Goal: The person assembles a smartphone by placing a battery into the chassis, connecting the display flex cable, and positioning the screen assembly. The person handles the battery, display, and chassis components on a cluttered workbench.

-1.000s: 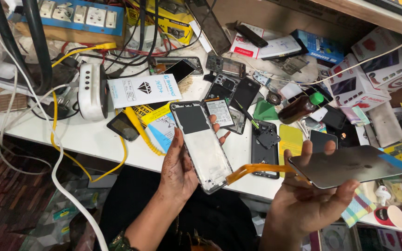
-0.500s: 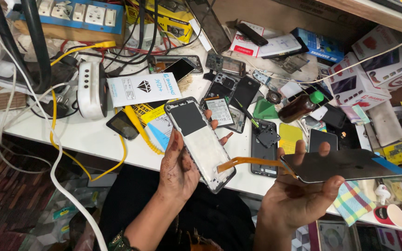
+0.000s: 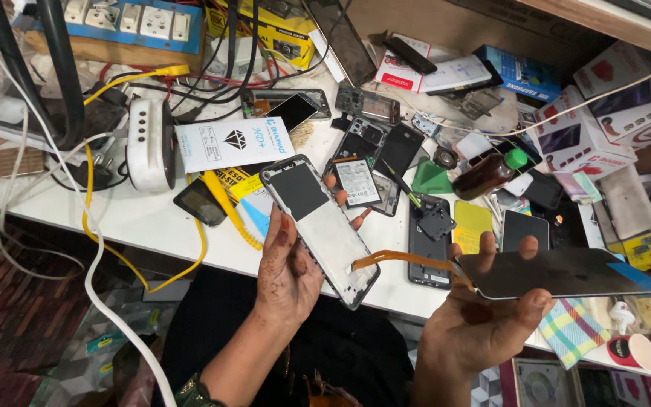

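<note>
1. Cluttered white workbench (image 3: pixel 77 215) fills the view, strewn with cables, small boxes and phone parts.
2. At far left a blue socket strip (image 3: pixel 126 22) sits at the back edge; one white charger block (image 3: pixel 151 143) stands in front of it, and a yellow cable (image 3: pixel 212 207) trails off the bench.
3. One white card box (image 3: pixel 231 142) lies just beside the charger.
4. The left hand (image 3: pixel 288 275) wraps closed around one open phone frame (image 3: pixel 319 218), thumb on its near edge, fingertips showing past the far edge.
5. One orange ribbon cable (image 3: pixel 404 260) joins the frame to one dark screen panel (image 3: pixel 559 273).
6. The right hand (image 3: pixel 484 324) pinches that panel flat, thumb below, fingers on top.
7. Behind it lie one brown bottle (image 3: pixel 487 175) and several opened phones.
</note>
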